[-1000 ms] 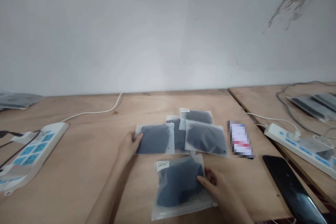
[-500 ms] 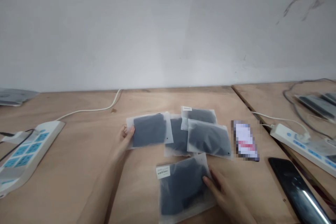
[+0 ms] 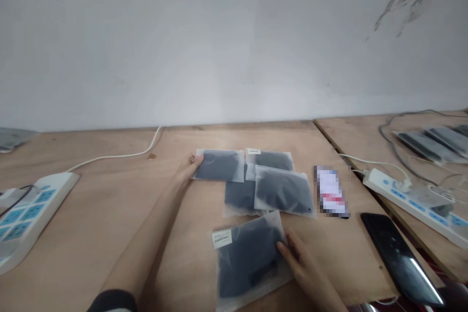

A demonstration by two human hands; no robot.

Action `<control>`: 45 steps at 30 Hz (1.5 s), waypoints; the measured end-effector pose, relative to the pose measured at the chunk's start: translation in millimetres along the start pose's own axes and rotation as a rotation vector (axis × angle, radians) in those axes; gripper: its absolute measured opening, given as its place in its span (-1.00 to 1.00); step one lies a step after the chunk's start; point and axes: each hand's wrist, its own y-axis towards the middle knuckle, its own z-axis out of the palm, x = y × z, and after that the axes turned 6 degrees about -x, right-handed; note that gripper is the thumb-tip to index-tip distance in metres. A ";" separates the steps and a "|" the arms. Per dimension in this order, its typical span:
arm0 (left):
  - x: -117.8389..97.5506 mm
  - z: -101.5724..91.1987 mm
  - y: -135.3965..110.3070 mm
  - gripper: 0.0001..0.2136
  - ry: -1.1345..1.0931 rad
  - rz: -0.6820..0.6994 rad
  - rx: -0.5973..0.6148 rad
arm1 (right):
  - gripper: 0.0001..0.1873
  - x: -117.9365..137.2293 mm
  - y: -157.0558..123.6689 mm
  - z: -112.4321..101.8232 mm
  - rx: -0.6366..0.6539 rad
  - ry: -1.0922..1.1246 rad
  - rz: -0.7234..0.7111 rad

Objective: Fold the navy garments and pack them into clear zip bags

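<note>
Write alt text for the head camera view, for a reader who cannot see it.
Two bare hands handle clear bags of dark fabric on a wooden table: the left hand grips the far-left bag, the right hand rests on the nearest bag. Three more bags, a black phone and power strips lie around.

A bare plywood counter (image 3: pixel 109 234) is carrying everything in view, butting against a second counter (image 3: pixel 365 134) along a seam at the right. Five clear bags are lying on it: the far left bag (image 3: pixel 220 165), the back bag (image 3: pixel 272 159), the middle bag (image 3: pixel 239 195) partly under the right bag (image 3: pixel 283 191), and the nearest bag (image 3: pixel 248 258) with a white label. A pixelated card (image 3: pixel 330 191) is lying just beside them, and a black phone (image 3: pixel 398 258) is resting near the right edge. A white power strip (image 3: pixel 25 212) is sitting at the left, its cable (image 3: pixel 120 155) trailing toward the wall. Another power strip (image 3: pixel 409 195) is lying on the second counter.
</note>
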 end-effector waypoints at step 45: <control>1.8 -5.2 -102.8 -0.48 0.177 0.347 -0.225 | -0.73 134.9 99.0 72.0 -0.175 -0.356 -0.505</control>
